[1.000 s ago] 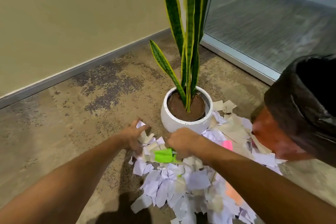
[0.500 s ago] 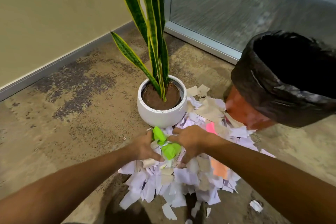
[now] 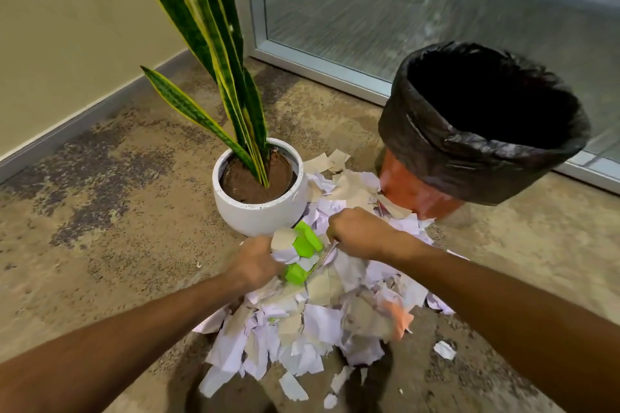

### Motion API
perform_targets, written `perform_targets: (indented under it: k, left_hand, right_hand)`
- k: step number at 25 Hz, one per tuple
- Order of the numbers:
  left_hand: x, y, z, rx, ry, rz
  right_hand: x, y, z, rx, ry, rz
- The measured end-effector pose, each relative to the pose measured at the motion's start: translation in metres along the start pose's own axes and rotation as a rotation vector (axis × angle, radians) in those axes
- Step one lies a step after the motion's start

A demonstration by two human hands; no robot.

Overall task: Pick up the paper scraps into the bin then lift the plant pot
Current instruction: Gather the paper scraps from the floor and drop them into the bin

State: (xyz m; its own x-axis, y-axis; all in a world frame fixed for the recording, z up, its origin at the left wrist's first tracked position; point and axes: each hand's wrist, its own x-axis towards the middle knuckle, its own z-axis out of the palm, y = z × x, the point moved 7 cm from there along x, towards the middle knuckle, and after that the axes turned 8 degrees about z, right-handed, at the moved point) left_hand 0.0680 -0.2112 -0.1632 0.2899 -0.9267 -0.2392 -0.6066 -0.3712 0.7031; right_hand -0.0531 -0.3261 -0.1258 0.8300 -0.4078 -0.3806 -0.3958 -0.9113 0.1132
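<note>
A heap of white, beige, green and orange paper scraps (image 3: 322, 322) lies on the floor in front of a white plant pot (image 3: 258, 211) holding a tall snake plant. My left hand (image 3: 255, 261) and my right hand (image 3: 355, 231) press together on a bunch of scraps with bright green pieces (image 3: 303, 245) between them, raised just above the heap. An orange bin (image 3: 416, 194) lined with a black bag (image 3: 469, 144) stands to the right of the pot, its mouth wide and dark inside.
A beige wall with a grey skirting (image 3: 84, 121) runs along the left. A glass panel in a metal frame (image 3: 322, 67) stands behind the pot and bin. One loose scrap (image 3: 444, 349) lies apart on the speckled floor at the right.
My hands have closed together from both sides and gathered a bunch of scraps, lifting it slightly. The camera has swung right, bringing the whole bin into view.
</note>
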Motion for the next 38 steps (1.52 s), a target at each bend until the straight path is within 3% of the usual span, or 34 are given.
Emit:
perform_targets:
  k: [2, 6, 9, 12, 17, 23, 27, 32, 38]
  left_hand:
    - [0.007, 0.013, -0.004, 0.128, 0.019, 0.031]
    - [0.021, 0.046, -0.004, 0.623, -0.172, 0.182]
    - [0.031, 0.068, -0.015, 0.690, -0.171, 0.224]
    - [0.041, 0.094, -0.032, 0.703, -0.164, 0.147]
    - [0.057, 0.164, -0.057, 0.597, -0.180, 0.111]
    - [0.079, 0.277, -0.121, 0.166, 0.217, 0.243]
    - [0.120, 0.320, -0.131, -0.139, 0.390, 0.264]
    - [0.156, 0.346, -0.096, -0.164, 0.433, 0.301]
    - [0.168, 0.359, -0.073, -0.161, 0.551, 0.445]
  right_hand:
    - [-0.005, 0.014, 0.002, -0.012, 0.000, 0.043]
    - [-0.018, 0.030, -0.005, 0.044, 0.035, 0.092]
    - [-0.027, 0.051, -0.027, 0.155, 0.104, 0.166]
    - [-0.039, 0.078, -0.049, 0.287, 0.071, 0.279]
    - [-0.068, 0.109, -0.103, 0.407, 0.131, 0.369]
    - [-0.118, 0.175, -0.199, 0.695, 0.516, 0.498]
    - [-0.137, 0.233, -0.204, 0.792, 0.711, 0.730]
    - [-0.128, 0.277, -0.164, 0.864, 0.672, 0.966]
    - [-0.115, 0.289, -0.144, 0.933, 0.639, 0.925]
